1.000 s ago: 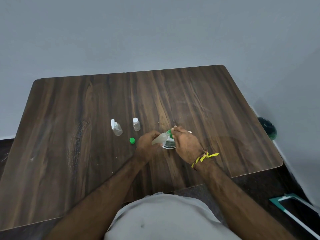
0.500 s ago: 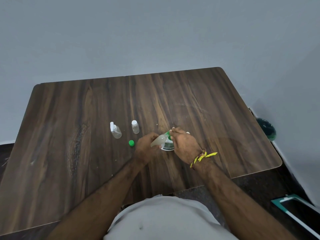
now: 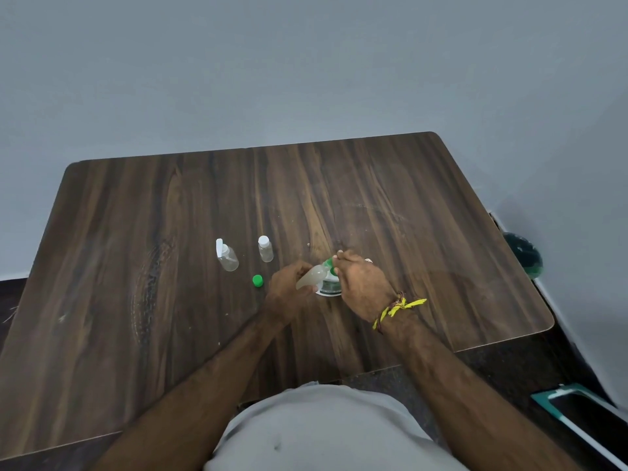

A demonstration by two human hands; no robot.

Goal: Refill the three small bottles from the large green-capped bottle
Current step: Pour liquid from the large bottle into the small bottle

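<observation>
Dark wooden bench (image 3: pixel 424 239) is carrying the work: left hand (image 3: pixel 289 288) is gripping a small bottle (image 3: pixel 311 277) tilted, mouth up-right, touching the large bottle (image 3: pixel 329 286), whose green top the right hand (image 3: pixel 362 283) is pinching just beside it.

Single head-worn camera, wide-angle. It looks forward and down from above the bench (image 3: pixel 142 300). Both forearms enter from the lower edge, near.
</observation>
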